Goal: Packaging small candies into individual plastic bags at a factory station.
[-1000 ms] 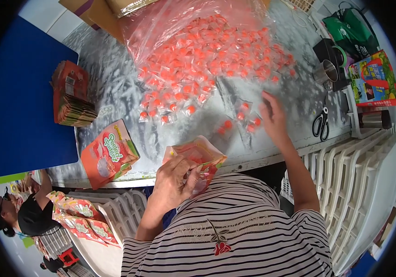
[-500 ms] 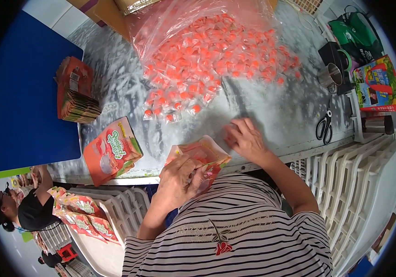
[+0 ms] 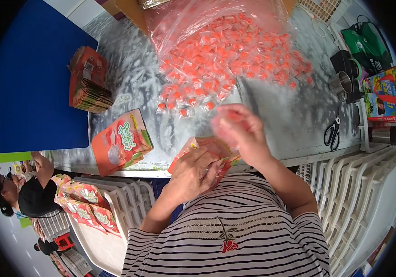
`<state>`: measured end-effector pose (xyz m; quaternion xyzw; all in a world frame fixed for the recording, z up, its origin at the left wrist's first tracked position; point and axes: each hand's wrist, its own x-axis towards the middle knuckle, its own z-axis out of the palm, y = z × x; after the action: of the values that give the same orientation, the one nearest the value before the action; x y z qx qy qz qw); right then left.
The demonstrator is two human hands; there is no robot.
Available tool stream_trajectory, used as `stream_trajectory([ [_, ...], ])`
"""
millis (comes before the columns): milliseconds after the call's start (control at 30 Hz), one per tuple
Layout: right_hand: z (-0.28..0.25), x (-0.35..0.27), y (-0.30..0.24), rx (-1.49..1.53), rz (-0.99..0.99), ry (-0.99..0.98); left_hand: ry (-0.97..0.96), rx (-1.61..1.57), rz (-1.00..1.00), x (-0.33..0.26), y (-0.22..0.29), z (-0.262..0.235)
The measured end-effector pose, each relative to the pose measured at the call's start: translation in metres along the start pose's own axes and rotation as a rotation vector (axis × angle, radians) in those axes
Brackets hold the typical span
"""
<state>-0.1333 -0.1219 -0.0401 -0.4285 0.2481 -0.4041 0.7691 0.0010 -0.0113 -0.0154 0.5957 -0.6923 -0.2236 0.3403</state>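
Note:
My left hand [image 3: 191, 171] grips a red-orange stand-up pouch [image 3: 209, 143] at the front edge of the table, its mouth facing up. My right hand [image 3: 246, 134] is raised just above and right of the pouch's mouth. A blurred reddish cluster, apparently wrapped candies [image 3: 225, 128], is in its fingers; how many, I cannot make out. Beyond both hands spreads a large pile of red round candies [image 3: 235, 51] in clear wrappers, spilling from a clear plastic bag [image 3: 175, 23]. Another stack of flat pouches [image 3: 120, 143] lies left of my left hand.
A bundle of pouches [image 3: 87, 83] stands near a blue board [image 3: 32, 83] at the left. Black-handled scissors [image 3: 333, 133] and a metal cup [image 3: 341, 82] are at the right. Lower left, a white tray [image 3: 99, 247] holds filled pouches [image 3: 85, 207]; a person [image 3: 32, 194] works beyond. White crates [image 3: 341, 189] stand lower right.
My right hand has lifted off the tabletop and moved toward the pouch with the reddish candies. My left hand still holds the pouch. The whole view has shifted slightly.

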Motion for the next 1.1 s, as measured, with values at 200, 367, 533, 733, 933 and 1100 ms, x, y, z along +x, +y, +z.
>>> stream_trajectory([
  [200,0.009,-0.018,-0.005,-0.71,-0.265,-0.255,0.034,0.011,0.02,0.0,0.002,-0.006],
  [367,0.009,-0.014,-0.04,-1.397,-0.556,-0.274,0.155,0.049,0.188,0.008,0.011,-0.013],
  [533,0.01,-0.015,-0.097,-1.074,0.013,-0.358,0.321,0.02,0.257,0.019,0.017,-0.005],
  [733,0.011,-0.026,-0.112,-1.543,-0.705,-0.54,0.325,-0.074,0.211,0.022,0.022,0.0],
  [933,0.006,-0.022,-0.091,-1.689,-0.581,-0.649,0.309,-0.116,0.222,0.015,0.027,0.009],
  [1100,-0.004,-0.009,-0.095,-1.677,-0.372,-0.911,0.212,-0.118,0.224,0.011,0.024,-0.004],
])
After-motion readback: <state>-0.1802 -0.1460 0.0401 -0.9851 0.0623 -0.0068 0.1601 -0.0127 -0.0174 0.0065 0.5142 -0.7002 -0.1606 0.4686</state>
